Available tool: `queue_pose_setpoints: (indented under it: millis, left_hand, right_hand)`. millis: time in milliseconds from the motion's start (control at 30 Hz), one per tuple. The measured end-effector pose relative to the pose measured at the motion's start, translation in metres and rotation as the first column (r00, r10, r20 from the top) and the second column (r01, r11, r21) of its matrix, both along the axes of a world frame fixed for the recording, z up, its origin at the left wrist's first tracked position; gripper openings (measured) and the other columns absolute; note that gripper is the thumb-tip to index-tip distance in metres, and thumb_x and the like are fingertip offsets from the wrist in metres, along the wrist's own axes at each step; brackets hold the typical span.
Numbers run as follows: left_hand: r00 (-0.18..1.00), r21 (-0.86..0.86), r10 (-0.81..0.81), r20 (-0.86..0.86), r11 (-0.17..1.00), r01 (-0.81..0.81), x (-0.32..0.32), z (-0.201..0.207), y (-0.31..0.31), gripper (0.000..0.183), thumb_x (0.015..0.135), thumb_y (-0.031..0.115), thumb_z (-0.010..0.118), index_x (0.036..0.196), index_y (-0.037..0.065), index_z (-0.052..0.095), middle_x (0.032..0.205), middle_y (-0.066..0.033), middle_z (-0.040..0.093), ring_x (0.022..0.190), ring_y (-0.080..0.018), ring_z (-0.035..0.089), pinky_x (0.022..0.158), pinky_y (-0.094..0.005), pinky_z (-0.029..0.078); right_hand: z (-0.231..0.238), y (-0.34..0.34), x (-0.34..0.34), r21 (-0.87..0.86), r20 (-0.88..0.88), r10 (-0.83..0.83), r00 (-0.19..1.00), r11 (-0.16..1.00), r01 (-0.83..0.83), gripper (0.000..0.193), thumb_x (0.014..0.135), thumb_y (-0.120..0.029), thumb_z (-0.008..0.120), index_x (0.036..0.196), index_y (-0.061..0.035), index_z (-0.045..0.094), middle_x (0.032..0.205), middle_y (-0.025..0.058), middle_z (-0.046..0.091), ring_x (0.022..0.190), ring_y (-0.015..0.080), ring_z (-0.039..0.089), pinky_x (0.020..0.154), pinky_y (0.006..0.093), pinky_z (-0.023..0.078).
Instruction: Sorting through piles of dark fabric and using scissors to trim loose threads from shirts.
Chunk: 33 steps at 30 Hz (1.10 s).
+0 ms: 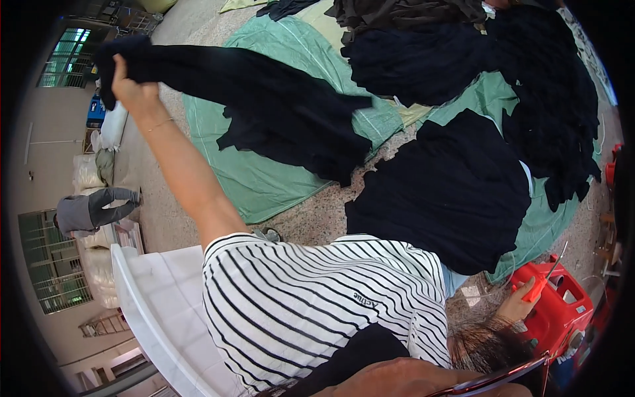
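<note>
My left hand (pixel 132 89) is stretched far out to the upper left, shut on one end of a long black garment (pixel 264 106) that hangs in the air over a green tarp (pixel 264 178). At the lower right, my right hand (pixel 518 306) grips red-handled scissors (pixel 541 283), blades pointing up, just beside a red plastic stool (pixel 565 311). My striped shirt (pixel 311 304) fills the lower middle. A heap of black garments (pixel 456 192) lies on the tarp between my hands.
More dark clothes (pixel 549 99) are piled along the top and right on the tarp. A white sheet-covered surface (pixel 159 298) sits at lower left. A person in grey (pixel 89 210) bends over by white sacks (pixel 89 172) at far left. Speckled floor (pixel 317 218) shows between them.
</note>
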<state>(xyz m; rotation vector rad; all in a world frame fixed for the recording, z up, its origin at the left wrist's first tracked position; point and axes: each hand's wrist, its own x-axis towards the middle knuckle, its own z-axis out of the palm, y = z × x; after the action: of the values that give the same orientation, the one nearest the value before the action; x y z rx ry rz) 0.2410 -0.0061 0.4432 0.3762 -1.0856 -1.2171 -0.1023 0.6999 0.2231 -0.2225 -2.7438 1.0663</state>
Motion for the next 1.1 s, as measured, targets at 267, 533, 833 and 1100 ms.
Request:
queue_pose_setpoints:
  millis: [267,533,833,1100]
  left_hand:
    - [0.828,0.065,-0.001,0.56,0.997,-0.042,-0.055,-0.097,0.028,0.036,0.09,0.012,0.074,0.122,-0.002,0.065,0.117,-0.0087,0.067,0.105,-0.02,0.065,0.094,-0.0322,0.052]
    - [0.279,-0.095,-0.112,0.954,0.769,0.633,-0.234,-0.254,0.234,0.013,0.088,0.005,0.07,0.101,0.001,0.072,0.096,-0.0114,0.073,0.088,-0.0224,0.069,0.082,-0.0325,0.053]
    - [0.262,-0.267,0.053,0.963,0.246,0.932,-0.263,-0.237,0.431,0.061,0.074,0.026,0.083,0.126,0.006,0.058,0.115,-0.0111,0.057,0.103,-0.0292,0.056,0.083,-0.0399,0.044]
    - [0.346,-0.369,0.13,0.929,0.391,0.843,-0.239,-0.254,0.397,0.014,0.081,0.005,0.07,0.095,0.007,0.064,0.109,-0.0071,0.06,0.099,-0.0275,0.057,0.082,-0.0399,0.042]
  right_hand:
    - [-0.009,-0.017,-0.005,-0.032,-0.029,-0.001,1.0,0.999,0.0,0.028,0.098,-0.025,0.065,0.115,-0.002,0.064,0.095,0.0147,0.067,0.087,0.0246,0.066,0.076,0.0352,0.051]
    - [-0.003,-0.016,0.023,0.18,-0.002,-0.025,1.0,0.983,0.025,0.034,0.092,-0.037,0.069,0.115,-0.0115,0.066,0.091,0.0176,0.055,0.085,0.039,0.06,0.073,0.0461,0.048]
    - [-0.06,0.013,0.033,-0.182,0.226,-0.098,0.969,0.973,0.14,0.042,0.089,-0.038,0.073,0.119,-0.0093,0.064,0.078,0.017,0.068,0.071,0.0335,0.066,0.068,0.0422,0.051]
    - [-0.099,-0.014,-0.026,-0.358,0.091,0.274,0.957,0.906,-0.225,0.075,0.08,0.0,0.064,0.148,-0.021,0.041,0.135,0.0179,0.059,0.121,0.0384,0.059,0.099,0.0406,0.048]
